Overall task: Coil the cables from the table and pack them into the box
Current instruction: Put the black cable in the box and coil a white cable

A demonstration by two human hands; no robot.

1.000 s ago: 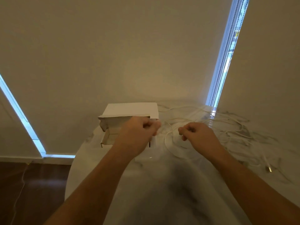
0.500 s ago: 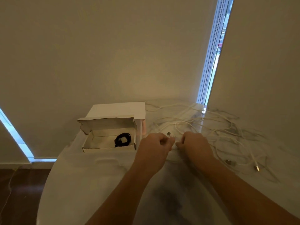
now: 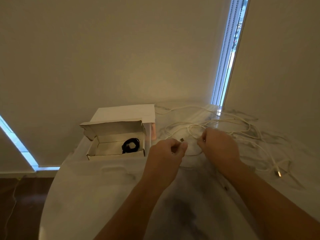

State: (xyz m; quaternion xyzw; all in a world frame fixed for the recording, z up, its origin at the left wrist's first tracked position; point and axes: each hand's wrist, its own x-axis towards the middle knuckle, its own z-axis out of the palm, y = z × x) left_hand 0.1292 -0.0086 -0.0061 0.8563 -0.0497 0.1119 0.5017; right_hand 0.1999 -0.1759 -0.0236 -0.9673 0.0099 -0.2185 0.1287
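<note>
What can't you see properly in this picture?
Head view:
- Box: its front wall hides part of the floor inside.
- Black cable: too small to tell its plugs.
- Left hand: curled fingers hide its grip on the white cable.
- White cables: tangled, count unclear.

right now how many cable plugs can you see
2. One dark plug sticks up from the left hand, beside the right hand. One metal-tipped plug lies on the table at far right. Others may be hidden in the white cable tangle.
</note>
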